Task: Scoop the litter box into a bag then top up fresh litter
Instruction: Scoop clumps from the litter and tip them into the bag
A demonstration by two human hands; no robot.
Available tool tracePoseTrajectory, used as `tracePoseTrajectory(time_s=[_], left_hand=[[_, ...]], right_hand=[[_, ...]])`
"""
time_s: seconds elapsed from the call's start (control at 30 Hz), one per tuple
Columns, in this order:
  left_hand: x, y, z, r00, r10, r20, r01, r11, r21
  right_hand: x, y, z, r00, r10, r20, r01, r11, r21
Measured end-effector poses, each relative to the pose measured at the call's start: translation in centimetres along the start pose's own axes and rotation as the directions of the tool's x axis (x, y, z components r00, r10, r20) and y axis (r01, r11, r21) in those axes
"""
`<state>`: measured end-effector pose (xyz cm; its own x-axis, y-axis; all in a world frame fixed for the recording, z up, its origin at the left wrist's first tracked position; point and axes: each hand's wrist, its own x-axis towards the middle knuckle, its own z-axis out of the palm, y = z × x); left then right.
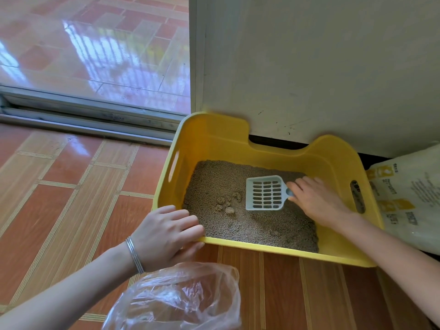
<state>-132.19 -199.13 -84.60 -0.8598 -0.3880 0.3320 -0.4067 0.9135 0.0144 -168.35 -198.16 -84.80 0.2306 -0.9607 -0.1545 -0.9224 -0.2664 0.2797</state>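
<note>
So the right hand is closed on the scoop handle, and the blade points straight out past its fingertips. The clumps sit in the litter just beyond the blade's front edge, so I'd guess a short forward push gets them. Left hand is clamped on the litter box near rim, with the bag right below that wrist.

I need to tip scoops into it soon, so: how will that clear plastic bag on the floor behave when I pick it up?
The clear plastic bag looks thin and crumpled, so it will probably be floppy and sag shut unless held open. It seems empty, so likely very light and easily shifted. The left hand grips the litter box rim, so freeing it for the bag may help.
</note>
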Motion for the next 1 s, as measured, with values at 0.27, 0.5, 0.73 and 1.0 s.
tracePoseTrajectory(time_s=[0.27,0.5,0.73,1.0], left_hand=[[0.1,0.1,0.0,1.0,-0.005,-0.008,0.005,1.0,-0.005],[0.1,0.1,0.0,1.0,-0.012,-0.012,0.012,1.0,-0.006],[0.0,0.2,-0.1,1.0,-0.013,-0.014,0.013,1.0,0.004],[0.0,0.2,0.0,0.999,-0.006,-0.033,0.007,1.0,0.017]], right_hand=[[-0.3,0.0,-1.4,0.997,0.061,0.049,-0.066,0.993,0.096],[-1.1,-0.2,-1.9,1.0,0.01,-0.021,-0.01,1.0,0.021],[-1.0,-0.6,-2.4,0.986,-0.046,0.163,0.043,0.999,0.023],[-1.1,0.0,-1.7,0.994,-0.066,-0.087,0.058,0.994,-0.093]])
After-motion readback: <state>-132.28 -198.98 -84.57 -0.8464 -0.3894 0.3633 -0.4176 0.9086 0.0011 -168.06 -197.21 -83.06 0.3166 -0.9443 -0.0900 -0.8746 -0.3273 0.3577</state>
